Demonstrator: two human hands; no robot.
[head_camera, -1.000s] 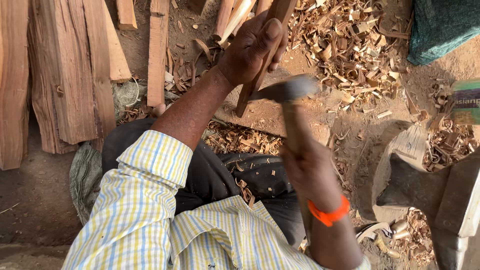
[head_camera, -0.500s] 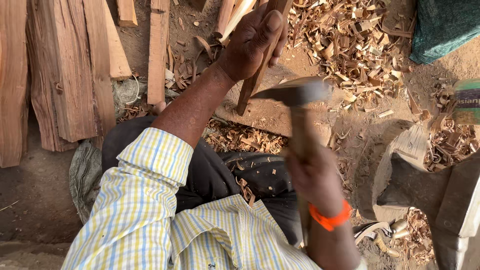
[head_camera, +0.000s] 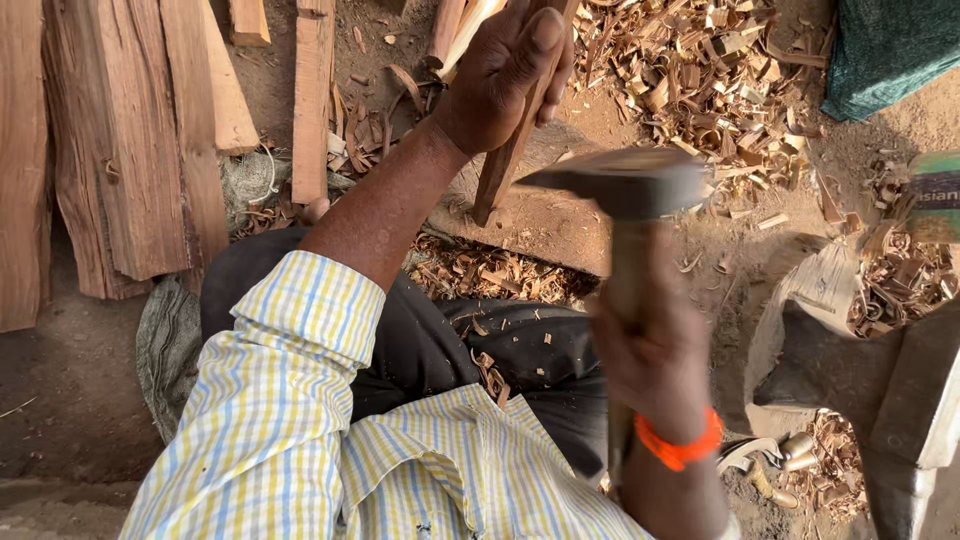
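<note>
Since half a second ago your adze-like tool with a dark metal head and pale wooden handle (head_camera: 622, 190) has swung a little to the right and sits blurred at mid-stroke, while the stick has barely shifted. Your right hand (head_camera: 655, 350) is wrapped fully round that handle, low down; keep the grip there and let the head's weight do the cutting. At 11 o'clock from it, your left hand (head_camera: 500, 75) is closed round the upper part of the slim reddish wooden stick (head_camera: 505, 165), which leans with its lower end planted on the flat brown wooden chopping block (head_camera: 545, 225). I judge the safest stroke lands well below those fingers, glancing down the stick's right face. Hold the foot firmly on the block. Curled wood shavings (head_camera: 700, 70) lie at 1 o'clock; rough reddish planks (head_camera: 130, 150) at 9 o'clock.
</note>
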